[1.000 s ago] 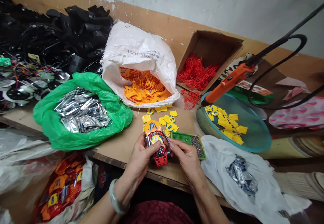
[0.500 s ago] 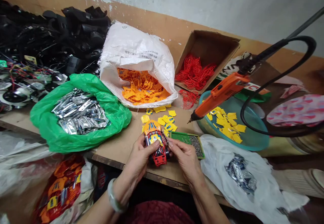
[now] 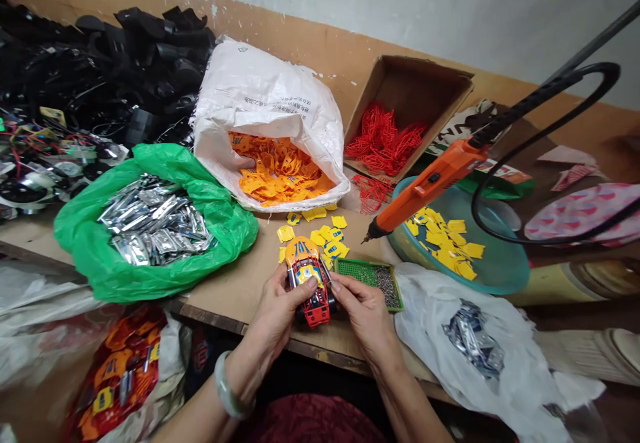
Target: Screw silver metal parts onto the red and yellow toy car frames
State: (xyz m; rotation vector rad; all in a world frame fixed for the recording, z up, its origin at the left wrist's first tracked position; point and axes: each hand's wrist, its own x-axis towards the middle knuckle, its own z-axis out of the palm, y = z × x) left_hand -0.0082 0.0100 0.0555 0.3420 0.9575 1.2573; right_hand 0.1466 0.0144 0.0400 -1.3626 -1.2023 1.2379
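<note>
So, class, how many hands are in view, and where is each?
2: the left hand holds the toy car, thumb across its top; the right hand is at the car's right side. None appears hidden.

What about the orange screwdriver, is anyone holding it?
No: left hand and right hand are at the toy car; the screwdriver hangs apart.

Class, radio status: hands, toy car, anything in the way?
Left hand gripping toy car. Right hand at its side, grip unclear. Orange power driver hangs clear.

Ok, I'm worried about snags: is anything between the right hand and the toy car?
No, nothing visible: the right hand is at the toy car, fingers by a silver strip. The screwdriver hangs clear of both.
</note>
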